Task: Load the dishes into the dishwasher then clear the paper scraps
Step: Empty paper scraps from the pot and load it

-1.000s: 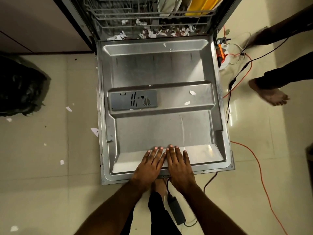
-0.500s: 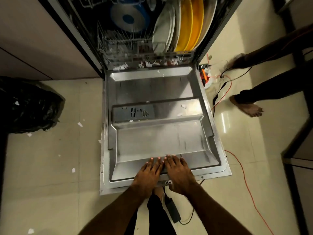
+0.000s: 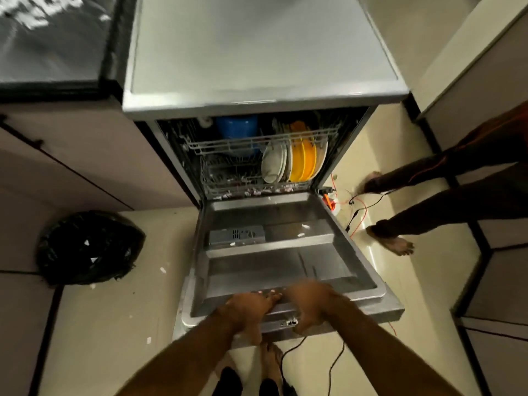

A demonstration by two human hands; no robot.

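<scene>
Holding door (image 3: 274,270) by its near edge: left grip (image 3: 248,307) and right grip (image 3: 311,304), side by side, fingers over the rim, thumbs curled beneath; both blurred. Behind door: rack with yellow plates (image 3: 303,161), white plates (image 3: 273,164), blue bowl (image 3: 237,127). On door: paper scraps (image 3: 305,226). Left of door: black bag (image 3: 88,247). Right of door: orange cable (image 3: 360,221), a person's bare foot (image 3: 400,244).

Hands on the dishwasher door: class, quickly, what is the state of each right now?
Left hand: grips the door edge, fingers on top, thumb below.
Right hand: blurred, but appears to grip the door edge too.
</scene>
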